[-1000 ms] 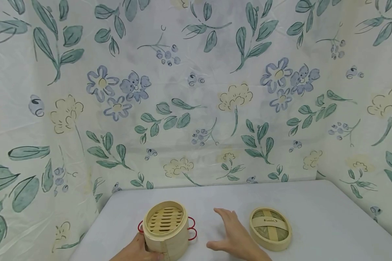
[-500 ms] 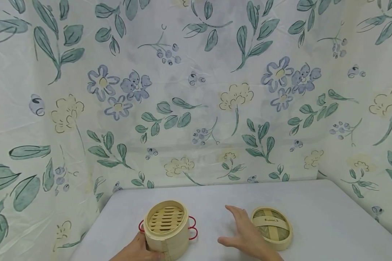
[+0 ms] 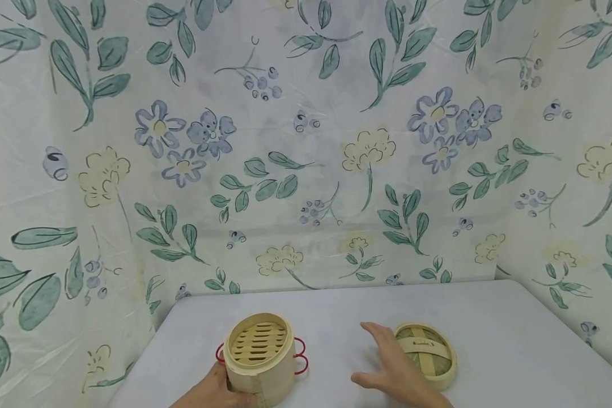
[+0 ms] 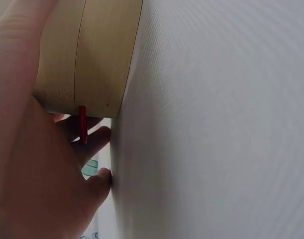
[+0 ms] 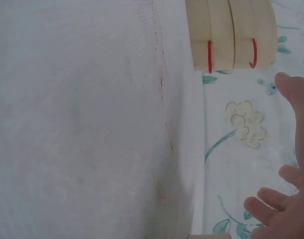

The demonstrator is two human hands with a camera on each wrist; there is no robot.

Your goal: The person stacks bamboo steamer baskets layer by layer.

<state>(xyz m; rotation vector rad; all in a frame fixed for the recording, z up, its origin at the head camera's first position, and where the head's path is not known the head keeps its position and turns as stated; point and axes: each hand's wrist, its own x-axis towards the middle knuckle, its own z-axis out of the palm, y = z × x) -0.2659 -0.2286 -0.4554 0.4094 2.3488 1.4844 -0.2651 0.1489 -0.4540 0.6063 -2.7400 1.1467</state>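
A two-tier round bamboo steamer stands at the left on the table, its slatted top tier uncovered and red loop handles sticking out at its sides. Around its left side my left hand grips, thumb across the front; in the left wrist view, fingers reach past the steamer near a red handle. My right hand hovers with thumb and fingers spread apart, holding nothing. It overlaps the left edge of the woven bamboo lid, which lies on the table with its strap handle up.
The white table has its back edge against a hanging floral cloth, which also closes in both sides. Between the steamer and my right hand is a stretch of bare tabletop.
My right hand has moved right, away from the steamer, and now covers part of the lid's left edge. My left hand and the steamer have stayed in place.
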